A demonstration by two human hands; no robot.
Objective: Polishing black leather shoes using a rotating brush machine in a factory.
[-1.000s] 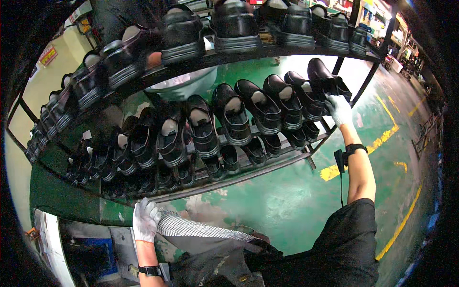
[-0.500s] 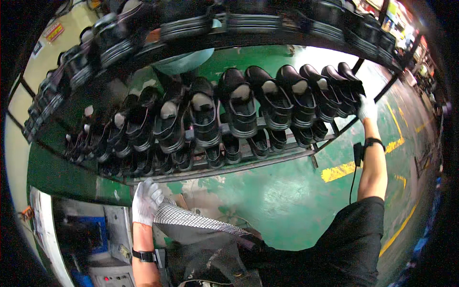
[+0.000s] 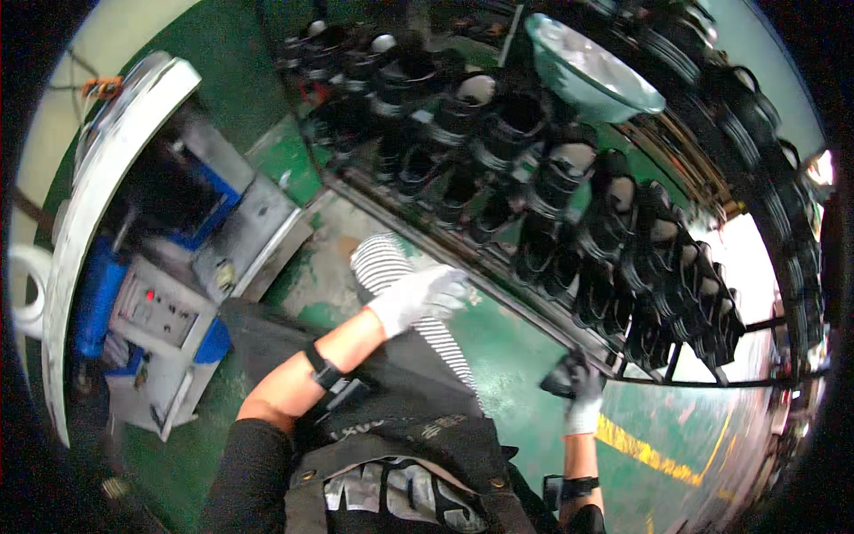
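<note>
The black shoe (image 3: 559, 381) is located above the green floor (image 3: 525, 400), just beside the lower edge of the shoe rack (image 3: 756, 384), with the gloved right hand (image 3: 584, 402) closed around it. The gloved left hand (image 3: 418, 299) is positioned in front of the striped cloth (image 3: 449, 351); whether its fingers are open or closed cannot be told. Beyond the hands, rows of black shoes (image 3: 614, 209) occupy the rack, a pale green basin (image 3: 569, 89) sits behind them, and a machine with a grey control panel (image 3: 160, 307) stands at the left.
</note>
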